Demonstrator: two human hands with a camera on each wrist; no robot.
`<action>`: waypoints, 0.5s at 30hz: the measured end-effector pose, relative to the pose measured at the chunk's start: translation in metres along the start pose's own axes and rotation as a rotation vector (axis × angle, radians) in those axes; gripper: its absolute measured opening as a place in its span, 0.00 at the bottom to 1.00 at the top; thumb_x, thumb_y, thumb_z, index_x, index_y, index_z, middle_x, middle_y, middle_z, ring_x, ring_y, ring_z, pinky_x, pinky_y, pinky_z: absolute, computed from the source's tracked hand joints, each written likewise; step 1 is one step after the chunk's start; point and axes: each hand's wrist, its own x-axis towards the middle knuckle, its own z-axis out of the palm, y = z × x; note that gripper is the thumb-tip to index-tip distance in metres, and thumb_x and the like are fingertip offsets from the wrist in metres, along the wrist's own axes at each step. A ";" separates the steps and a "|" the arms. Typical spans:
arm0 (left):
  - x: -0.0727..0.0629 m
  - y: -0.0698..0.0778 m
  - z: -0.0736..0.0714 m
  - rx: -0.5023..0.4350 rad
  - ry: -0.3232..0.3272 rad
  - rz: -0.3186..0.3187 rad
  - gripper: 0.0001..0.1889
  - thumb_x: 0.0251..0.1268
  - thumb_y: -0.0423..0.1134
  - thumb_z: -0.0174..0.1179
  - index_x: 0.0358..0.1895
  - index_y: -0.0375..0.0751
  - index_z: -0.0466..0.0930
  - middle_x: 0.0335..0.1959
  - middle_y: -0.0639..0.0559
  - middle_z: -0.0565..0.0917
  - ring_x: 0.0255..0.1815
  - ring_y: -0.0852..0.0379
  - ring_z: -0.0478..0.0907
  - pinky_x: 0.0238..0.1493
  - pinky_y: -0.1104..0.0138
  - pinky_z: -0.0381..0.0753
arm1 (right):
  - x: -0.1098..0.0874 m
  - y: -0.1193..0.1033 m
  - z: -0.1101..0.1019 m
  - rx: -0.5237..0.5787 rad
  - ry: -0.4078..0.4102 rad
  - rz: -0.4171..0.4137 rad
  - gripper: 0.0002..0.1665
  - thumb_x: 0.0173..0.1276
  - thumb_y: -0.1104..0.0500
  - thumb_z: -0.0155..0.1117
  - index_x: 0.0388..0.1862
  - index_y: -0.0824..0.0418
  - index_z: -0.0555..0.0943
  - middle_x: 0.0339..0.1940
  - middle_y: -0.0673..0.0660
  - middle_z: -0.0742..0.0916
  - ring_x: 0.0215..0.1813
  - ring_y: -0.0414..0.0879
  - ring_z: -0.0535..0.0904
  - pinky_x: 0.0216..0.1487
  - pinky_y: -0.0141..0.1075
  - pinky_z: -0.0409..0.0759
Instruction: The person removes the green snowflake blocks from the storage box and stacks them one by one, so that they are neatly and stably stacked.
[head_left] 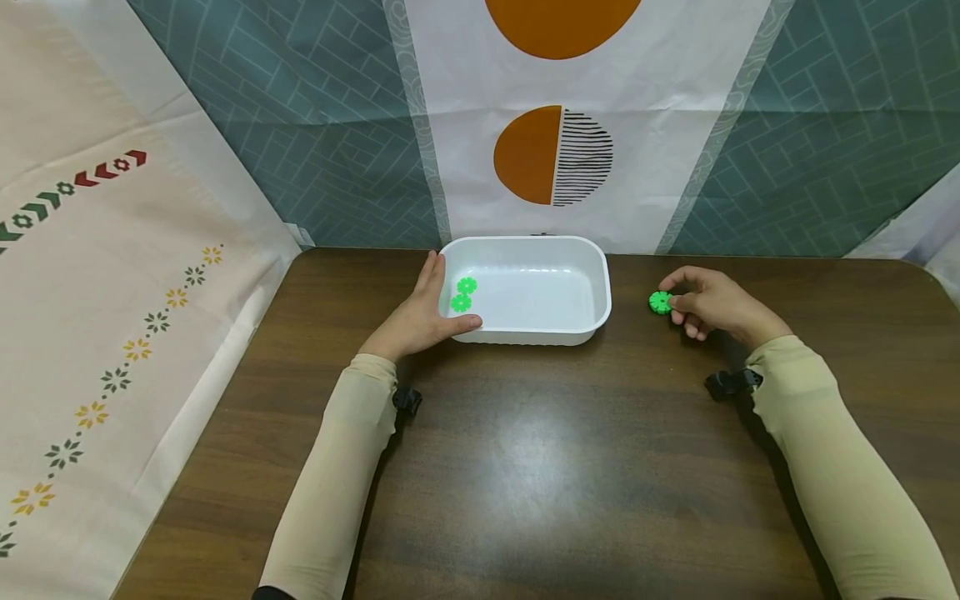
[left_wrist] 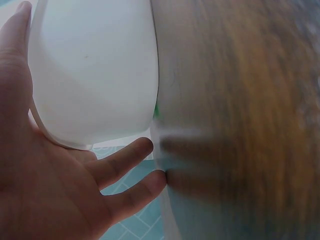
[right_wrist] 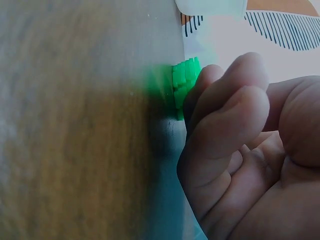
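Observation:
A white rectangular tray [head_left: 525, 335] stands near the table's far edge, and two bright green flower-shaped discs [head_left: 461, 302] lie inside its left end. My left hand [head_left: 422, 310] rests against that end, thumb at the front rim and fingers spread along the left side. The left wrist view shows the hand [left_wrist: 55, 175] with straight fingers beside the tray wall [left_wrist: 95, 65]. To the right of the tray, my right hand [head_left: 716, 304] pinches a small stack of green notched discs [head_left: 659, 302]. In the right wrist view the stack [right_wrist: 185, 82] shows layered edges, partly hidden by curled fingers.
The brown wooden table [head_left: 525, 467] reaches to a patterned cloth backdrop [head_left: 330, 125] just behind the tray. A cream embroidered cloth [head_left: 150, 283] hangs along the left side. Dark straps with small cameras [head_left: 731, 383] sit on both wrists.

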 end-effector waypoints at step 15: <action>-0.001 0.000 0.001 -0.016 0.000 -0.001 0.66 0.56 0.71 0.66 0.82 0.51 0.25 0.81 0.62 0.24 0.80 0.43 0.50 0.74 0.50 0.56 | -0.001 0.001 -0.001 -0.001 0.017 -0.010 0.21 0.81 0.65 0.49 0.68 0.69 0.63 0.27 0.59 0.80 0.20 0.46 0.74 0.23 0.39 0.77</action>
